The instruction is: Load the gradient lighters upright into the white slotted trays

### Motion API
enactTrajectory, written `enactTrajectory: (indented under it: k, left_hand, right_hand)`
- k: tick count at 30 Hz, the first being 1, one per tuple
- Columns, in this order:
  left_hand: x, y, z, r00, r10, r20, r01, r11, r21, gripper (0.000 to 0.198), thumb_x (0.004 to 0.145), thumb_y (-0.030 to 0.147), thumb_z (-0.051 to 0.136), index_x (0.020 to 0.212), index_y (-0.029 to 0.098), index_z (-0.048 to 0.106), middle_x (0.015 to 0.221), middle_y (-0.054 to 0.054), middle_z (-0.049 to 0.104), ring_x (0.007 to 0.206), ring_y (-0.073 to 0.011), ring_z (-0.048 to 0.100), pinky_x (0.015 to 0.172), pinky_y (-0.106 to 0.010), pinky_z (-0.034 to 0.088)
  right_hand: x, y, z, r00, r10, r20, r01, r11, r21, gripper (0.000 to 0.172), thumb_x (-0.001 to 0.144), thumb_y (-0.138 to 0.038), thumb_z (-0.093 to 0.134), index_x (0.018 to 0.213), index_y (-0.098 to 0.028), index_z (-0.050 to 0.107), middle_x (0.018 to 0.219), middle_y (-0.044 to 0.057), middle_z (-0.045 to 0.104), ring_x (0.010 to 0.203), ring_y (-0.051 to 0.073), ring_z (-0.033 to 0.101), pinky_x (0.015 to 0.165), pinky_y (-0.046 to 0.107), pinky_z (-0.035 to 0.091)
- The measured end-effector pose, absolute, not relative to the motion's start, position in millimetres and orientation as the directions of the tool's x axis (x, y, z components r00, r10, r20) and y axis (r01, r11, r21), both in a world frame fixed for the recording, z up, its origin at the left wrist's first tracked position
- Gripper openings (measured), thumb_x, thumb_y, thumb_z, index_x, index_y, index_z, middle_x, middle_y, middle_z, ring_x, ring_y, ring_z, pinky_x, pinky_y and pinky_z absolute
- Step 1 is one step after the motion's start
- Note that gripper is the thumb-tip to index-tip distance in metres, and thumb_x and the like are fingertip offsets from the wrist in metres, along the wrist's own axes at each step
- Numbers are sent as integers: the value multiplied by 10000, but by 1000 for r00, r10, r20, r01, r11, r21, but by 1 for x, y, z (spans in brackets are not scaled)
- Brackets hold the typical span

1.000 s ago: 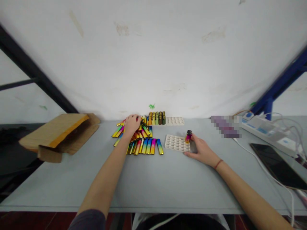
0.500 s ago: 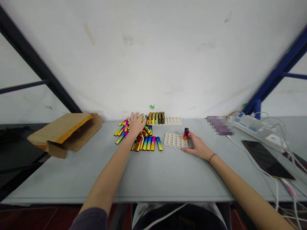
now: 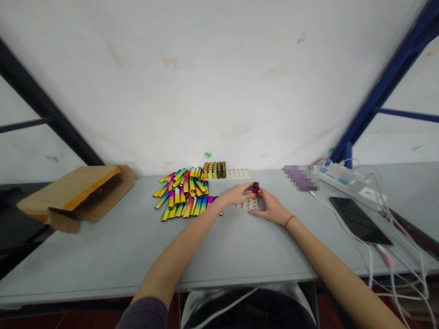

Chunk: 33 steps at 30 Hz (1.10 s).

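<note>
A small white tray (image 3: pixel 245 205) with round holes lies in front of me, partly covered by my hands. At its right end a shiny red-purple and gold tube with a dark top (image 3: pixel 255 189) stands upright. My left hand (image 3: pixel 237 194) reaches over the tray, its fingertips closed at that tube. My right hand (image 3: pixel 270 206) grips the tray's right end, thumb at the near edge and fingers by the tube. To the left lies a pile of shiny rainbow-coloured tubes (image 3: pixel 185 187); my left forearm hides some of the front row.
Behind stands a second white tray (image 3: pixel 240 173), its left part filled with upright tubes (image 3: pixel 215 170). An open cardboard box (image 3: pixel 73 187) is at the left. A purple phone (image 3: pixel 300 178), a black phone (image 3: pixel 360 220), a power strip (image 3: pixel 350 183) and white cables lie at the right.
My left hand has moved right from the tube pile to the tube at the front tray. My right hand stays at the tray's end. The whole view has shifted slightly.
</note>
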<state>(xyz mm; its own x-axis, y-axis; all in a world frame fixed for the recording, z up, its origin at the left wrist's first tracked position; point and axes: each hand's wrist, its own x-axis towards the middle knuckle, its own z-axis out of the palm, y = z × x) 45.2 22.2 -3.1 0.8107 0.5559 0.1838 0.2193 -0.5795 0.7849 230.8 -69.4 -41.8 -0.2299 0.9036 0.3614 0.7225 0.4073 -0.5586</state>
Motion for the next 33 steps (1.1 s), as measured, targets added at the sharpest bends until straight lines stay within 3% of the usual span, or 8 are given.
enactTrajectory:
  k: [4,13,19,22,25,29,33]
  left_hand:
    - [43,26,0,790,590,167,198,-503,841,393,819,283,674,1186,145,643,1219,-129,709,1093,-245,688,956,-347,519]
    - [39,25,12,745,631,215,305,-610,731,260,902,334,547,1011,150,694,1079,-85,743,1026,-215,665,954,-323,500]
    - [40,33,13,524,794,309,232,-482,845,316,946,395,475,1074,151,631,1053,-93,716,939,-186,682,861,-304,547]
    - [12,47,25,367,882,296,307,-415,856,352,948,409,462,1136,161,627,1057,-86,717,898,-182,687,812,-300,557]
    - [-37,58,44,203,937,285,572,-350,742,356,939,370,443,1089,147,676,1005,-91,737,892,-208,686,822,-311,538]
    - [-87,57,58,71,984,166,835,-150,529,400,942,336,399,987,118,732,961,-131,759,945,-260,683,856,-333,506]
    - [-81,42,51,-41,989,142,911,-22,411,436,944,363,442,1272,165,650,1104,-143,743,1086,-298,660,919,-388,477]
  right_hand:
    - [231,-69,-41,-227,910,347,736,393,-551,848,749,-490,768,1418,-143,380,1310,212,633,1210,355,617,1033,527,470]
    - [231,-68,-42,-238,914,327,721,392,-571,906,733,-478,784,1453,-152,342,1326,208,634,1226,355,613,1047,535,459]
    - [232,-69,-41,-229,923,309,721,374,-583,923,730,-477,786,1454,-129,331,1341,228,625,1252,357,597,1074,538,436]
    - [232,-69,-40,-229,925,304,718,371,-589,920,733,-493,781,1452,-125,341,1351,232,619,1253,356,598,1072,535,440]
    - [232,-69,-41,-214,925,315,720,367,-589,932,718,-507,791,1456,-144,354,1346,219,628,1256,363,596,1075,545,436]
    - [232,-68,-43,-211,923,320,725,368,-582,939,715,-520,787,1462,-153,354,1347,216,628,1251,371,599,1071,553,439]
    - [232,-69,-42,-214,924,317,733,366,-573,937,718,-533,779,1459,-152,350,1349,223,625,1252,381,597,1073,572,431]
